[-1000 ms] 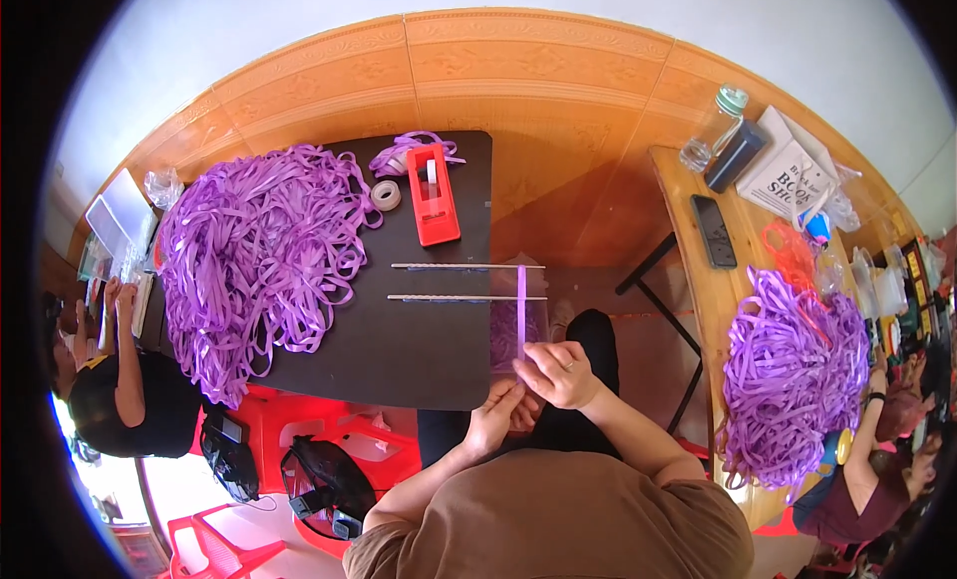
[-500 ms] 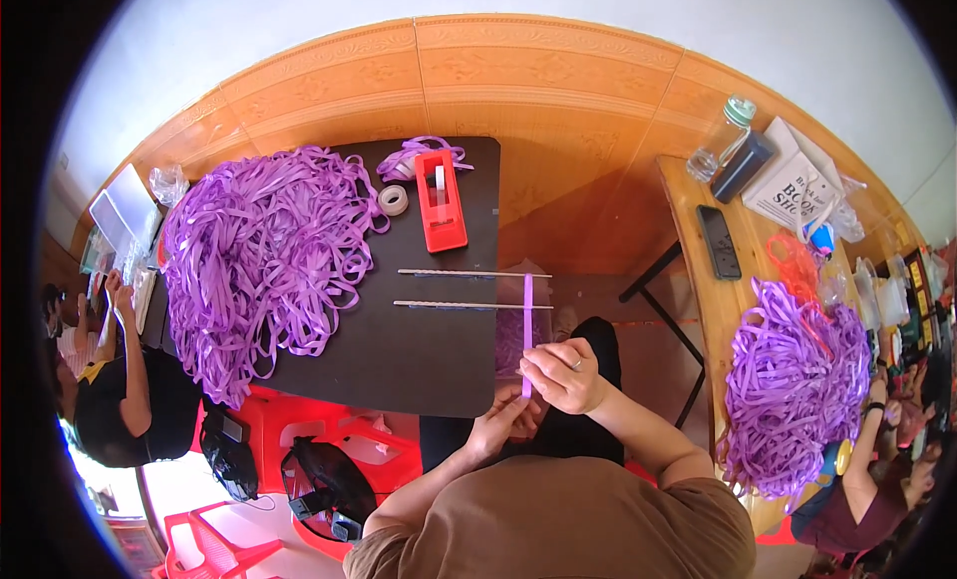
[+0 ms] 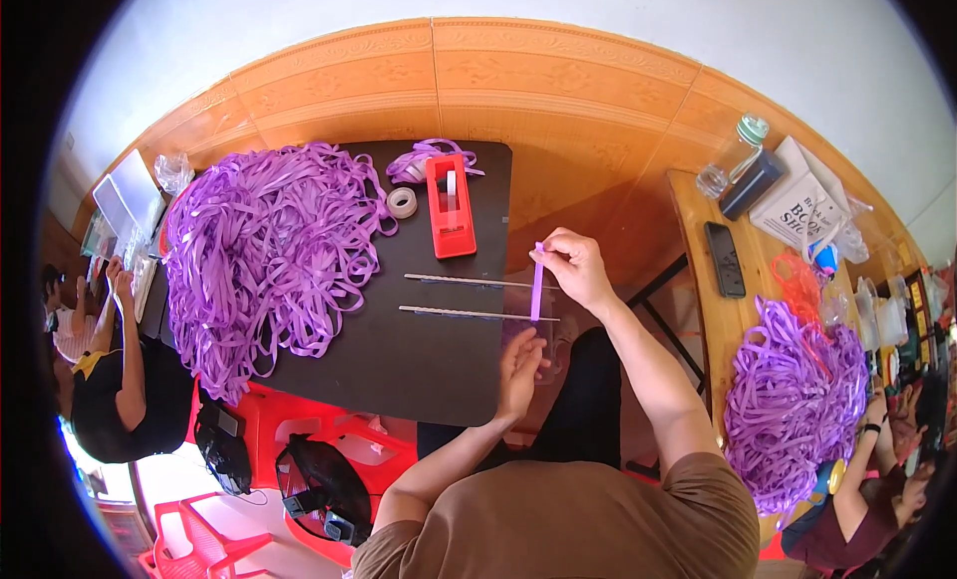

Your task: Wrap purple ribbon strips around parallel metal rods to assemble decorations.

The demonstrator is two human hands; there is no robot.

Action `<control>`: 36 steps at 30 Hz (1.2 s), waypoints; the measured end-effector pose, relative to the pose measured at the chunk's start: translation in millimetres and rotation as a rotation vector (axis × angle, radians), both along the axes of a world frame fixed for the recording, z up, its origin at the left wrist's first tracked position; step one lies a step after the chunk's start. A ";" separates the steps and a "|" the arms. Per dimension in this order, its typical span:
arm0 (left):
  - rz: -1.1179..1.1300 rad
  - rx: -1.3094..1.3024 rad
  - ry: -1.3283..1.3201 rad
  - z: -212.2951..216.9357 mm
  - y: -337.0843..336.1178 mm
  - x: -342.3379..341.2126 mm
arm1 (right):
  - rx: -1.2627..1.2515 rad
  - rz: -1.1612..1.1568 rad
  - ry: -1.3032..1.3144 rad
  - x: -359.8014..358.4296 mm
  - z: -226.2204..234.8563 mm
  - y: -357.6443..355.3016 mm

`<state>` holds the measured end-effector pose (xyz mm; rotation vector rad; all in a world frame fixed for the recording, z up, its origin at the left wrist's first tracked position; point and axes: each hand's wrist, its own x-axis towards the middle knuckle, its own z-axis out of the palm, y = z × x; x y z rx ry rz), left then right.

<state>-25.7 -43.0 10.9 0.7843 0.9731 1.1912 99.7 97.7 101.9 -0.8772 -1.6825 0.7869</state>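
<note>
The right hand (image 3: 576,268) is up above the edge of the black table (image 3: 399,370). Its fingers are pinched tight on the top end of a short purple strip (image 3: 536,290). The strip hangs straight down from there. The left hand (image 3: 520,365) is lower, at the near edge of the table, and its fingers are closed on the bottom end of the same strip. So the strip is stretched between the two hands, one above and one below.

Just beside the strip, two thin sticks (image 3: 469,297) lie flat on the table, side by side. Behind them stands a red tape holder (image 3: 450,204), and a small tape roll (image 3: 402,202) sits next to it. A big pile of purple ribbon (image 3: 264,255) covers the left part of the table.

To the right is a wooden table (image 3: 698,280) with a phone (image 3: 725,259), a bottle (image 3: 736,152) and a second ribbon pile (image 3: 793,405). Another person (image 3: 110,380) sits at the far left, and someone else is at the lower right edge
</note>
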 end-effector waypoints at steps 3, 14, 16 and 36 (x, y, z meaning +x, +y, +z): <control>0.029 0.036 0.048 3.6 18.9 5.0 | -0.183 0.056 0.027 5.7 -26.6 13.6; 0.286 0.309 0.056 -7.3 62.1 28.8 | -0.984 0.133 0.465 16.0 -87.7 -6.1; 0.295 0.354 0.039 -4.8 70.5 30.6 | -1.024 0.122 0.524 17.8 -90.7 -12.2; 0.315 0.190 -0.283 -0.5 54.9 31.2 | -0.580 0.104 0.544 1.3 -72.9 -96.5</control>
